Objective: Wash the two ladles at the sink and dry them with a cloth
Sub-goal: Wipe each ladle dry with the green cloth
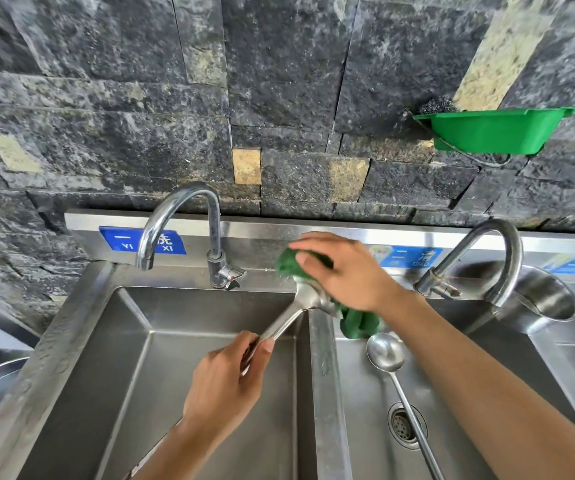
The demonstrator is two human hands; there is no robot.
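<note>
Nearby, second ladle lies in the right basin; faucet left.

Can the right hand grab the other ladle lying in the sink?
Probably yes, once it lets go. The right hand is busy pressing the green cloth on the held ladle, but the second ladle lies uncovered just below that arm, with nothing blocking it.
</note>
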